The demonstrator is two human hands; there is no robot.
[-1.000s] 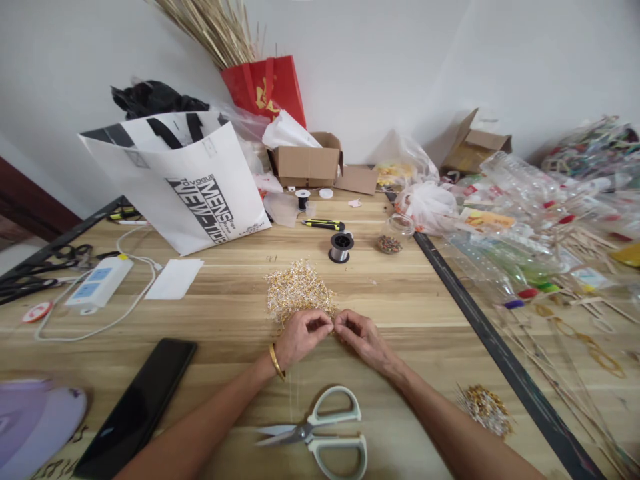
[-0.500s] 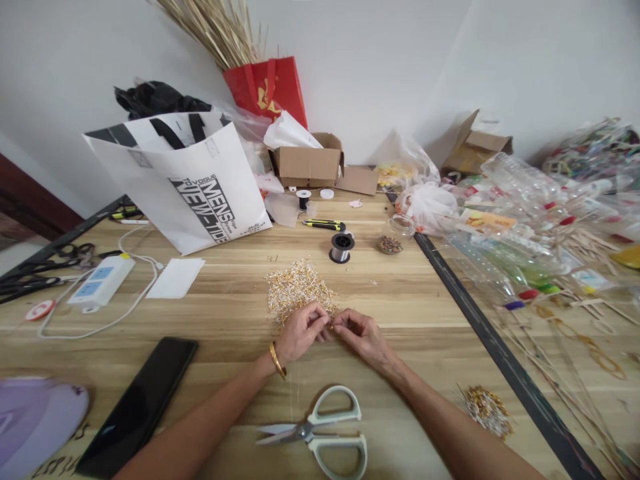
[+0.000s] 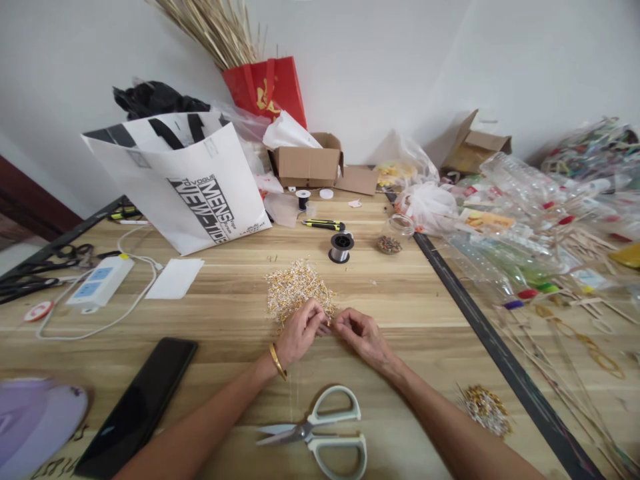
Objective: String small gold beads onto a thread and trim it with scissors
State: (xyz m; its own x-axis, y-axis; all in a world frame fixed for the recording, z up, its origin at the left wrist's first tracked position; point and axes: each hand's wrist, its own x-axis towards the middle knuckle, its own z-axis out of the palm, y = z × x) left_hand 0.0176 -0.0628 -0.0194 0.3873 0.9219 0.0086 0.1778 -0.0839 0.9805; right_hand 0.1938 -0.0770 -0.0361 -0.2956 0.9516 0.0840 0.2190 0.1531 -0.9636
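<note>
My left hand (image 3: 301,331), with a gold bangle at its wrist, is closed in a pinch at the near edge of a heap of small gold and white pieces (image 3: 295,287). My right hand (image 3: 364,337) pinches close beside it, thumb and fingertips together. Between the fingertips shows a tiny gold speck, too small to name. A faint thin strand (image 3: 291,393) hangs below my left wrist toward the table. Nearer me lie scissors (image 3: 305,432) with pale handles, blades pointing left. A smaller pile of gold and white pieces (image 3: 484,411) sits by my right forearm.
Beyond the heap stand a spool (image 3: 341,248), a jar of beads (image 3: 393,239) and a yellow-black cutter (image 3: 324,225). Left are a phone (image 3: 140,407), a power strip (image 3: 100,281) and a white bag (image 3: 190,187). Plastic bottles (image 3: 520,187) crowd the right.
Both hands stay almost in place, fingertips still pinched close together. Only slight finger movement shows; the heap and the scissors have not moved.
</note>
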